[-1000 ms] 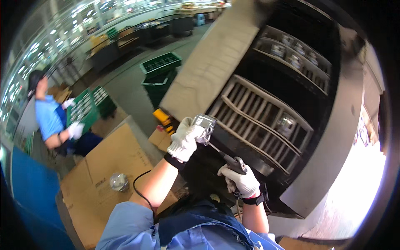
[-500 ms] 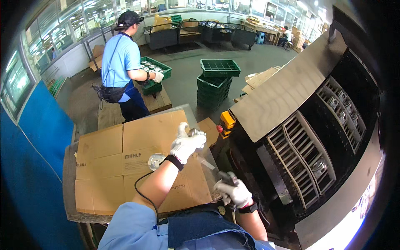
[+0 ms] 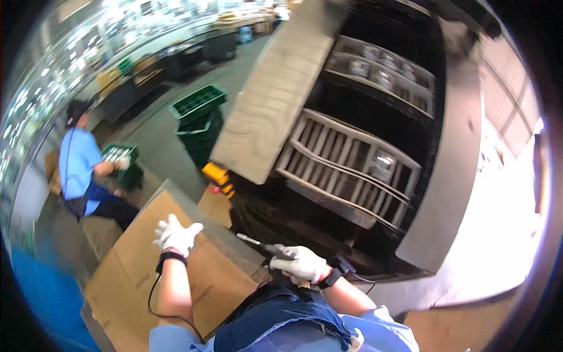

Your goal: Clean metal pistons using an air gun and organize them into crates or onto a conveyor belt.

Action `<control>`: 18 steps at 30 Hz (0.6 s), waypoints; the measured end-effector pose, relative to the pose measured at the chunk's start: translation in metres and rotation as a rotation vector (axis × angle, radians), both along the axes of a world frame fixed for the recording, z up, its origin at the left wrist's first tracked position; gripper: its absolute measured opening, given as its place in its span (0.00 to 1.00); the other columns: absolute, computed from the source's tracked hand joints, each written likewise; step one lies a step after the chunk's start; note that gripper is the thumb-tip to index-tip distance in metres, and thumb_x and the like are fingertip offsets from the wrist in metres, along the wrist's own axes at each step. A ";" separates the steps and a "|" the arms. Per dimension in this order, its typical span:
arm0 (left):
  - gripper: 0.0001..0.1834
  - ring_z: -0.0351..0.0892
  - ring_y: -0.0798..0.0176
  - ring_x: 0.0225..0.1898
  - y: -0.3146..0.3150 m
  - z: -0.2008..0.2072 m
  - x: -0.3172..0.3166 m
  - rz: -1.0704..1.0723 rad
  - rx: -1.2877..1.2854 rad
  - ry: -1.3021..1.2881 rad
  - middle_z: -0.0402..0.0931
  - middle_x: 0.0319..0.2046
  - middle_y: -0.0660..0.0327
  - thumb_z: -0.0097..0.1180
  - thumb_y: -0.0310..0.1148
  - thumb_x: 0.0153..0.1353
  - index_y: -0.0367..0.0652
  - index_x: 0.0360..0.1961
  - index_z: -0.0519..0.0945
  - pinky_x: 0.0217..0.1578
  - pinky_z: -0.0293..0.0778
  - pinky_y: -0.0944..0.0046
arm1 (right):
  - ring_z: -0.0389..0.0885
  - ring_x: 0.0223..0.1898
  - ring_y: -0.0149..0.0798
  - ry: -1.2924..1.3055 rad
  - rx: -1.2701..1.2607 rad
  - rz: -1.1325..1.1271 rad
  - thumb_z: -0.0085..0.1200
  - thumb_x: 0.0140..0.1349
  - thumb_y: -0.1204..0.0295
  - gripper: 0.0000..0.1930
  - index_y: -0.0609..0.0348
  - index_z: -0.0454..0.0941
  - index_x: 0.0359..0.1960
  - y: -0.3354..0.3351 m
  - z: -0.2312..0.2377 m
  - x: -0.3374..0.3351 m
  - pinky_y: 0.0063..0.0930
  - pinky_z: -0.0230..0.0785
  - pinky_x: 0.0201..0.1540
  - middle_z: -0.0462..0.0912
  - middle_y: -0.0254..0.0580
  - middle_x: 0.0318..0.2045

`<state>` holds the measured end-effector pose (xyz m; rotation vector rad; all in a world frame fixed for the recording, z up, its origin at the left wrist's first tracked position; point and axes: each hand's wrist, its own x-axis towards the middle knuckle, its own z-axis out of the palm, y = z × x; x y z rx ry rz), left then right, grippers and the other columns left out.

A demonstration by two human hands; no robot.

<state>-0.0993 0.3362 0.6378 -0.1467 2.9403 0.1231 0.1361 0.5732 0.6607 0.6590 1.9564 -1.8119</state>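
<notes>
My left hand (image 3: 176,236), in a white glove with a black wrist strap, is open with fingers spread above the cardboard sheet (image 3: 146,264). Nothing shows in its fingers. My right hand (image 3: 304,264), gloved the same way, is closed around an air blow gun (image 3: 279,252), whose thin metal nozzle points up and left over the edge of the cardboard. Beyond it stands a dark machine with a white slatted rack (image 3: 328,149); a shiny round metal part (image 3: 382,165) sits in that rack. A farther rack (image 3: 340,61) in the machine holds several similar parts.
On the left a co-worker (image 3: 79,158) in light blue handles a green crate (image 3: 132,154) of metal parts. Stacked green crates (image 3: 199,126) stand on the floor ahead. A yellow-and-black corner guard (image 3: 218,176) sticks out from the machine. A cable runs along my left forearm.
My view has swung right toward the machine. My left hand, which held a metal part, is now spread and without it. The right hand still holds the blow gun.
</notes>
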 end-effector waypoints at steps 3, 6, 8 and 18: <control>0.49 0.62 0.39 0.66 0.039 0.019 -0.011 -0.198 0.179 0.220 0.65 0.64 0.40 0.67 0.62 0.51 0.43 0.67 0.67 0.64 0.59 0.39 | 0.71 0.20 0.22 0.118 -0.038 -0.389 0.62 0.64 0.59 0.31 0.54 0.72 0.67 0.065 0.013 0.055 0.19 0.66 0.21 0.78 0.27 0.27; 0.26 0.74 0.42 0.50 0.118 0.051 0.004 -0.673 0.548 0.607 0.79 0.40 0.49 0.72 0.47 0.52 0.41 0.45 0.79 0.54 0.70 0.47 | 0.73 0.14 0.27 0.266 0.029 -0.913 0.63 0.59 0.69 0.16 0.58 0.80 0.49 0.121 0.032 0.109 0.22 0.64 0.15 0.76 0.32 0.20; 0.21 0.76 0.44 0.49 0.180 0.069 0.024 -1.106 0.620 0.676 0.80 0.43 0.52 0.72 0.41 0.54 0.39 0.43 0.82 0.51 0.73 0.47 | 0.70 0.13 0.26 0.216 0.258 -1.105 0.60 0.61 0.70 0.06 0.58 0.79 0.33 0.138 0.052 0.138 0.22 0.63 0.14 0.72 0.30 0.15; 0.38 0.72 0.42 0.60 0.439 0.075 0.149 -1.088 0.430 -0.093 0.76 0.55 0.40 0.56 0.64 0.57 0.33 0.46 0.83 0.61 0.68 0.51 | 0.70 0.13 0.26 0.255 0.092 -1.179 0.61 0.61 0.70 0.06 0.59 0.81 0.33 0.158 0.040 0.170 0.22 0.65 0.16 0.74 0.32 0.17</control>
